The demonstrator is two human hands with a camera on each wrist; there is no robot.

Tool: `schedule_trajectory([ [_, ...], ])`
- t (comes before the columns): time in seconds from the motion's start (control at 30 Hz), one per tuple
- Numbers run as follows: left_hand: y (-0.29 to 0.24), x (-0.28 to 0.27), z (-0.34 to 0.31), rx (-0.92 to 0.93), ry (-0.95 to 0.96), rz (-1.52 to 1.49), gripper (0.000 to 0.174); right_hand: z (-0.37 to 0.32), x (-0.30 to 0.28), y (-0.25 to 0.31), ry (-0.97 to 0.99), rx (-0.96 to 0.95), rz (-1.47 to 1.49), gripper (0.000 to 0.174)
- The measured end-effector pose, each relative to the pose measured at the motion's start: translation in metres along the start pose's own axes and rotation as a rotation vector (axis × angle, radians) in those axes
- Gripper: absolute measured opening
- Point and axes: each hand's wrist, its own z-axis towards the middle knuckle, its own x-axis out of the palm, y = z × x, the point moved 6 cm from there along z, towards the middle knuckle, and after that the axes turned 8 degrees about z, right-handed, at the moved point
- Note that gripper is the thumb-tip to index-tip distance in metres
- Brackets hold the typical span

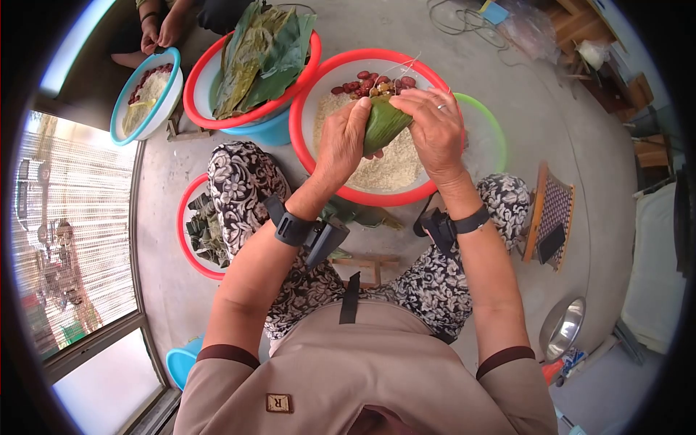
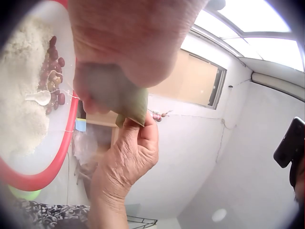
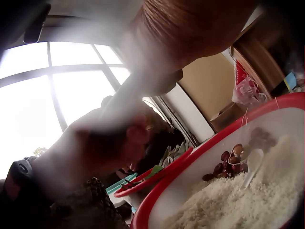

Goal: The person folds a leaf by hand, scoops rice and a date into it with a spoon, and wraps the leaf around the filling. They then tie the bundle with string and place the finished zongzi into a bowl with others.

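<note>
A green leaf-wrapped rice dumpling (image 1: 384,127) is held up between both hands, above a red-rimmed basin (image 1: 299,130). My left hand (image 1: 344,138) grips its left side, thumb near the top. My right hand (image 1: 438,135), with a ring on one finger, pinches the leaf at the upper right. Below lies white rice (image 1: 395,168), with dark red dates (image 1: 368,81) at the basin's far side. In the right wrist view a white spoon (image 3: 252,167) rests in the rice. The left wrist view shows the folded leaf (image 2: 136,107) between the hands, partly hidden by the left palm.
Wide leaves (image 1: 264,61) fill another red-rimmed basin at the back left. Beyond it, another person's hands (image 1: 161,30) are over a blue-rimmed bowl (image 1: 174,80). Wrapped dumplings (image 1: 206,235) lie in a basin beside my left knee. A woven stool (image 1: 554,210) holding a phone stands at right.
</note>
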Motion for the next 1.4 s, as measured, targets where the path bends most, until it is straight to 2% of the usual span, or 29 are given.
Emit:
schedule_trajectory([
  [0.07, 0.005, 0.001, 0.001, -0.009, -0.028, -0.093, 0.048, -0.014, 0.010, -0.014, -0.060, 0.227, 0.188, 0.028],
  [0.13, 0.004, 0.002, 0.000, -0.010, -0.046, -0.122, 0.049, -0.012, 0.010, -0.012, -0.039, 0.247, 0.230, 0.031],
  [0.2, 0.006, 0.000, 0.001, -0.019, -0.062, -0.149, 0.050, -0.014, 0.014, -0.016, 0.019, 0.425, 0.485, 0.033],
  [0.3, 0.009, 0.000, 0.003, -0.028, -0.068, -0.222, 0.049, -0.014, 0.013, -0.012, 0.116, 0.505, 0.565, 0.032],
  [0.33, 0.010, -0.001, 0.004, -0.045, -0.084, -0.265, 0.050, -0.015, 0.014, -0.013, 0.116, 0.505, 0.565, 0.032],
  [0.4, 0.011, -0.003, 0.006, -0.058, -0.096, -0.309, 0.052, -0.024, 0.020, -0.019, 0.088, 0.638, 0.757, 0.030],
  [0.63, 0.007, 0.001, 0.007, -0.063, -0.079, -0.353, 0.054, -0.027, 0.026, -0.025, 0.035, 0.655, 0.641, 0.022],
  [0.7, 0.008, 0.002, 0.007, -0.066, -0.084, -0.355, 0.055, -0.023, 0.021, -0.022, -0.094, 0.559, 0.455, 0.017],
  [0.8, 0.008, 0.003, 0.009, -0.038, -0.106, -0.356, 0.055, -0.022, 0.026, -0.018, -0.124, 0.530, 0.349, 0.013],
  [0.97, 0.010, -0.001, 0.009, -0.035, -0.170, -0.361, 0.056, -0.023, 0.032, -0.010, -0.104, 0.617, 0.437, 0.012],
  [1.03, 0.011, 0.001, 0.009, -0.040, -0.191, -0.381, 0.055, -0.023, 0.036, -0.008, -0.074, 0.767, 0.649, 0.010],
  [1.17, 0.012, -0.001, 0.008, -0.055, -0.218, -0.406, 0.056, -0.023, 0.038, -0.007, -0.053, 0.742, 0.736, 0.011],
  [1.33, 0.012, -0.007, 0.010, -0.072, -0.197, -0.385, 0.055, -0.017, 0.031, -0.002, 0.034, 0.631, 0.632, 0.019],
  [1.4, 0.007, -0.007, 0.008, -0.056, -0.214, -0.378, 0.054, -0.019, 0.035, -0.007, -0.011, 0.599, 0.662, 0.018],
])
